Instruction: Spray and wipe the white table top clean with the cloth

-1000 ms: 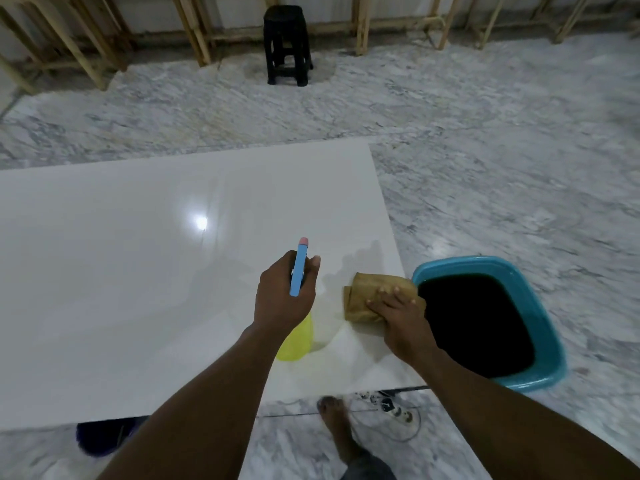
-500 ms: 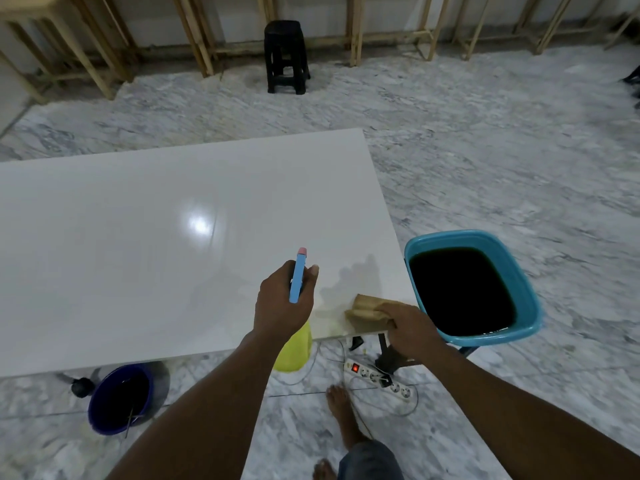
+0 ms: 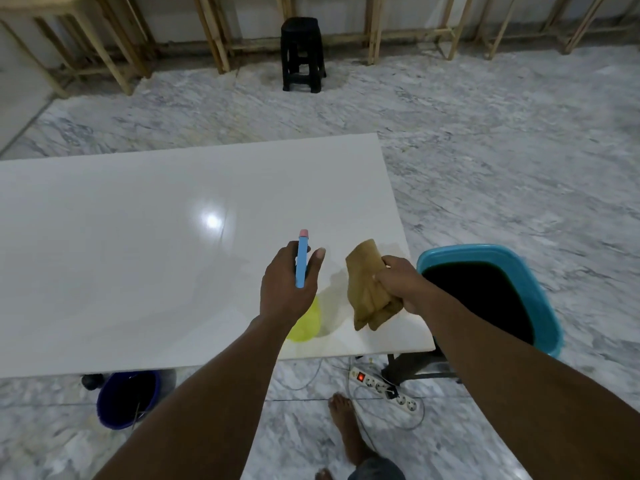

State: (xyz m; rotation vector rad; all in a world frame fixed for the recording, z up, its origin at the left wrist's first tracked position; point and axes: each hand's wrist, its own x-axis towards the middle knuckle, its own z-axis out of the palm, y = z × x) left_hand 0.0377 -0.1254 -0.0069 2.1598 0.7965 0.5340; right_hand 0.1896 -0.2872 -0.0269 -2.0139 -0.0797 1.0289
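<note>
Cloth (image 3: 369, 289) is bunched in the closed right hand (image 3: 403, 284), lifted at lower right of table (image 3: 138, 237); sprayer (image 3: 302, 263) is gripped in the left hand (image 3: 287, 289) at centre. A wet patch is seen only near this corner; most wiping judged left

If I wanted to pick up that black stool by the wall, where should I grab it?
Grab the black stool by the edges of its flat seat, reaching down from above with a hand on each side. It stands upright on the floor with the seat on top and nothing on it; its legs splay outward lower down.
</note>
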